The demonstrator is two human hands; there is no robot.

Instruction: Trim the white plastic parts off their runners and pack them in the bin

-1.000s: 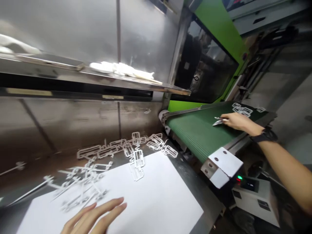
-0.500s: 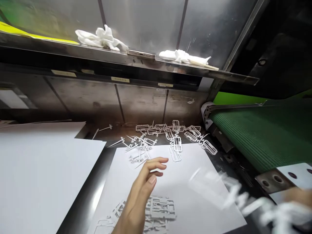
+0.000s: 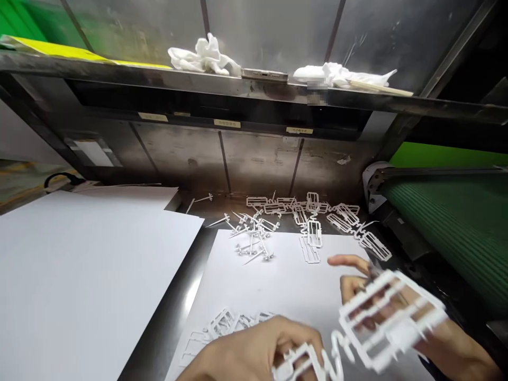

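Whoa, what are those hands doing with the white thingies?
A person's left hand holds a white frame piece. The right hand is behind it; I can't tell if it grips too. More frames and a pile of thin white sticks lie around the back edge of a white sheet.

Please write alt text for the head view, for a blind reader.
A left hand grips linked white frames, the right hand behind them, over a white sheet. Beyond lie thin white sticks and more frames; a green belt is at right, white cloths on a shelf above.
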